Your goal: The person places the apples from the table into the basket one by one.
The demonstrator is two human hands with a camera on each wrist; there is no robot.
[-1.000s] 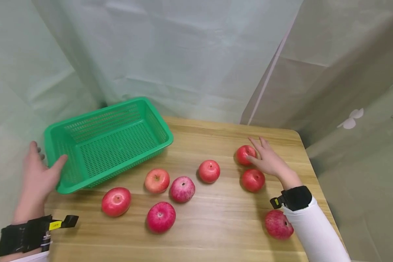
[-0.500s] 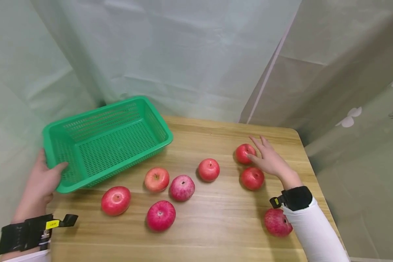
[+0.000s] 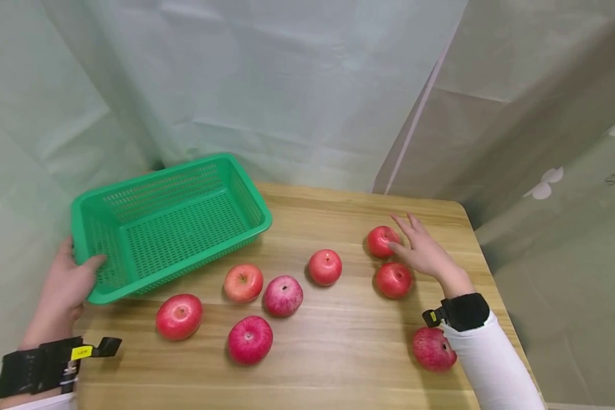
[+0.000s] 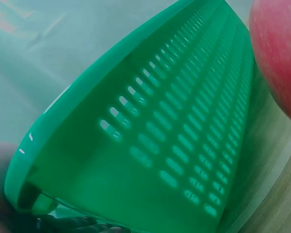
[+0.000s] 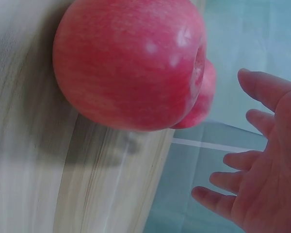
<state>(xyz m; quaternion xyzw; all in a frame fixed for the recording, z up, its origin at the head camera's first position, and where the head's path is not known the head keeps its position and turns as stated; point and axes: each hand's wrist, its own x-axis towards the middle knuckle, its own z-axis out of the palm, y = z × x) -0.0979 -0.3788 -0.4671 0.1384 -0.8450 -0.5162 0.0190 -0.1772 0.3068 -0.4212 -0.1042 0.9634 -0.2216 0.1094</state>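
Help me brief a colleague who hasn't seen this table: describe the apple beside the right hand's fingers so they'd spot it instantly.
Start at the wooden table and go to its far right side, where the right hand lies open. Two apples sit close together there; the farther apple is the one beside the fingers. Unlike its neighbour, it lies nearest the table's back edge.

L hand [image 3: 64,285] went from open beside the basket [image 3: 169,219] to gripping its near-left corner, thumb over the rim, fingers outside. Basket shifted slightly w/ that grip. R hand [image 3: 422,250] eased a bit lower at the far apple [image 3: 381,241], thumb touching it.
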